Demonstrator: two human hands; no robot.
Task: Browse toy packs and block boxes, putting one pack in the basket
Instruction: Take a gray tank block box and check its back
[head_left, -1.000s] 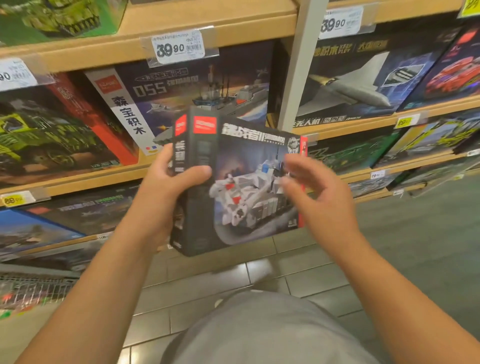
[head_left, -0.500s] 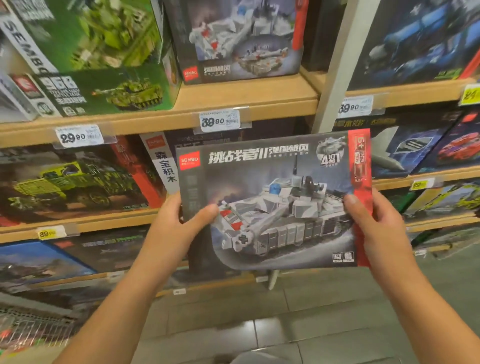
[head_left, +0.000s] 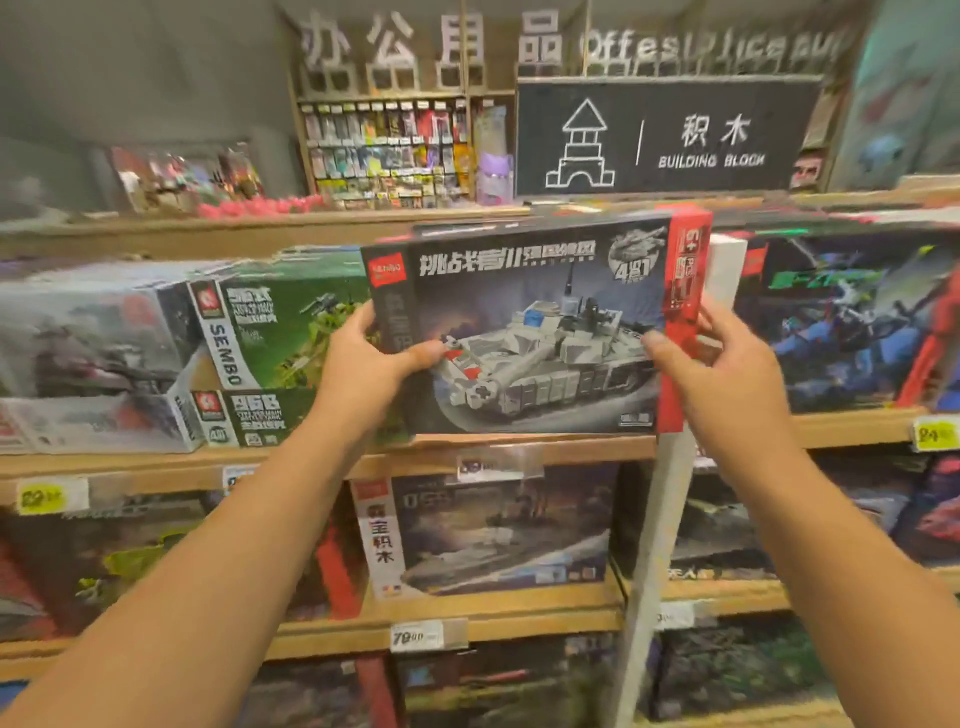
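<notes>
I hold a dark block box with a grey tank picture (head_left: 540, 332) upright at the top shelf, front face toward me. My left hand (head_left: 374, 364) grips its left edge, thumb on the front. My right hand (head_left: 722, 374) grips its red right edge, thumb pressed on the front. The box's lower edge sits at the wooden shelf board (head_left: 519, 447). No basket is in view.
Green tank boxes (head_left: 270, 343) and a grey box (head_left: 93, 358) stand left of it, a blue robot box (head_left: 841, 322) to the right. A white upright post (head_left: 660, 545) divides the shelves. Lower shelves hold more block boxes (head_left: 493, 530). A "Building Block" sign (head_left: 665, 135) hangs above.
Both hands have raised the tank box from chest height up to the top shelf level. The view has tilted upward, so the signs and back wall now show.
</notes>
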